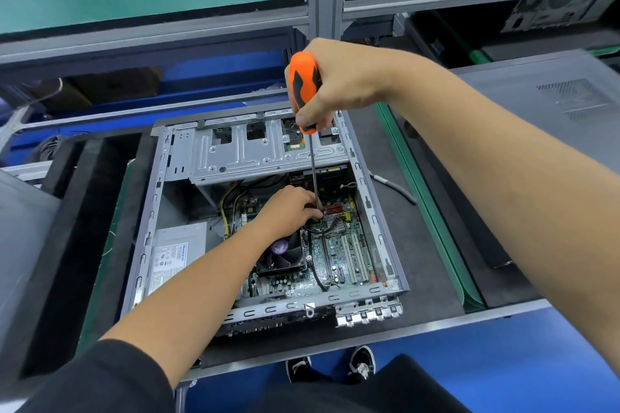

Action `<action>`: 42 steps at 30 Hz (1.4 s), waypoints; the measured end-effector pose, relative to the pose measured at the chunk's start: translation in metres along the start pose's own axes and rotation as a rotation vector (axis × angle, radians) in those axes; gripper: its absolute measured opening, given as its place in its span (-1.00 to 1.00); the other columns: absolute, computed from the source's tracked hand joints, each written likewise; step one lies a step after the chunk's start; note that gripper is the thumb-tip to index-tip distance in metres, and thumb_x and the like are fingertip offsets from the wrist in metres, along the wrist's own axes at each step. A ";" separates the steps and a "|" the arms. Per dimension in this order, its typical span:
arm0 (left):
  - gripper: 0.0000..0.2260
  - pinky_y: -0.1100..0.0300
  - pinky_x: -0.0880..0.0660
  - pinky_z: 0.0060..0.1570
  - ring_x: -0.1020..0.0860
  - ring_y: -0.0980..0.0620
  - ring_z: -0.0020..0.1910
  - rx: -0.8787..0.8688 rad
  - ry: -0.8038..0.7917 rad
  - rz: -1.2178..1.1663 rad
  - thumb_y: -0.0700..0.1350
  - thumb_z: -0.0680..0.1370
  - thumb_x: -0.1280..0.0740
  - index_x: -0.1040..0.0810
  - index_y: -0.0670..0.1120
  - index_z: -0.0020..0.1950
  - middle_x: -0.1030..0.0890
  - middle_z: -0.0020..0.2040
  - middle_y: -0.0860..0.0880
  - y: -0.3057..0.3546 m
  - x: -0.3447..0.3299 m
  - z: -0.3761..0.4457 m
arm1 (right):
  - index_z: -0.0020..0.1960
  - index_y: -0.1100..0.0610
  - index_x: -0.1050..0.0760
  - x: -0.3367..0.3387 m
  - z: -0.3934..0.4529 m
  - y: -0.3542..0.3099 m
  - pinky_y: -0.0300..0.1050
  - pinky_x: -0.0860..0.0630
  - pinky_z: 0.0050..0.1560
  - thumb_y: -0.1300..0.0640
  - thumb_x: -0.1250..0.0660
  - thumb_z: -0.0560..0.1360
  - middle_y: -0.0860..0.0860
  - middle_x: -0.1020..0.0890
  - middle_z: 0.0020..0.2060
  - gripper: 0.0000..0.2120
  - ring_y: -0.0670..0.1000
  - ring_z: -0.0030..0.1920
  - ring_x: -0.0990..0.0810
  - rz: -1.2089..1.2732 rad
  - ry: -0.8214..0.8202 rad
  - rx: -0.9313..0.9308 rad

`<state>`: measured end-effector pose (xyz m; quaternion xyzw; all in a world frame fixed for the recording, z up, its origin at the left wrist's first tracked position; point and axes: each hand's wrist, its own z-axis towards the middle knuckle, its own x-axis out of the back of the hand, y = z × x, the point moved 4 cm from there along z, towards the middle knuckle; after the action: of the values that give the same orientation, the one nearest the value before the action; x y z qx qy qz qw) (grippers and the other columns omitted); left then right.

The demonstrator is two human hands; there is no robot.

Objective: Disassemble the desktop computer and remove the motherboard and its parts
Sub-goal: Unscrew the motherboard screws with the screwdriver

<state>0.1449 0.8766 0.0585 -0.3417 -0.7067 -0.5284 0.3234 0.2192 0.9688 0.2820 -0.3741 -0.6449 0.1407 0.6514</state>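
Orange-handled screwdriver [304,90], gripped in the right hand [339,84], stands upright in the open computer case [375,208] at centre; its tip is hidden behind the left hand [290,211], whose fingers curl at the shaft's base, grip unclear. One motherboard [339,255] lies at 5 o'clock inside, a fan [281,255] beside it at 9 o'clock, one power supply [177,255] further left.

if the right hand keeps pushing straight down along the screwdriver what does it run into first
Likely the left hand: the right hand grips the screwdriver, whose shaft runs down to the motherboard right by the left fingers. The tip is hidden, so depth is uncertain.
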 end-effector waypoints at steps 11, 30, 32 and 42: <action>-0.84 0.12 -0.53 -0.01 -0.60 0.04 -0.08 0.061 0.039 -0.080 -0.11 0.55 -0.38 -0.69 -0.16 -0.14 -0.69 -0.07 -0.05 0.006 -0.002 -0.001 | 0.07 0.36 -0.51 0.001 -0.012 -0.014 -0.21 -0.62 -0.23 0.02 -0.44 0.49 0.21 -0.65 -0.10 -0.60 0.02 -0.22 -0.71 0.086 -0.060 -0.036; -0.74 0.23 -0.53 -0.29 -0.60 0.05 -0.39 -0.051 0.174 -0.543 -0.30 0.55 -0.32 -0.65 0.04 -0.15 -0.69 -0.18 -0.01 0.016 0.018 -0.017 | -0.05 0.07 -0.54 0.010 -0.010 -0.055 -0.37 -0.50 -0.32 0.25 -0.30 0.56 -0.02 -0.64 -0.13 -0.89 -0.09 -0.26 -0.70 -0.319 -0.253 -0.136; -0.72 0.31 -0.49 -0.32 -0.58 0.04 -0.49 -0.040 0.210 -0.463 -0.29 0.54 -0.34 -0.63 0.06 -0.24 -0.68 -0.25 -0.03 0.017 0.020 -0.017 | -0.05 0.10 -0.53 0.006 -0.009 -0.058 -0.26 -0.54 -0.29 0.02 -0.32 0.57 -0.02 -0.65 -0.19 -0.85 -0.08 -0.29 -0.71 -0.321 -0.207 -0.126; -0.79 0.14 -0.56 -0.31 -0.55 0.08 -0.51 -0.034 0.345 -0.413 -0.23 0.52 -0.39 -0.63 -0.09 -0.33 -0.60 -0.46 0.14 0.023 0.016 -0.019 | -0.33 0.18 -0.41 0.006 -0.002 -0.050 -0.12 -0.44 -0.34 -0.13 -0.15 0.60 -0.03 -0.50 -0.69 -0.54 0.08 -0.48 -0.62 -0.708 -0.001 -0.173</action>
<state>0.1568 0.8652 0.0883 -0.1005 -0.6871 -0.6453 0.3185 0.2071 0.9380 0.3198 -0.1813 -0.7443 -0.1486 0.6254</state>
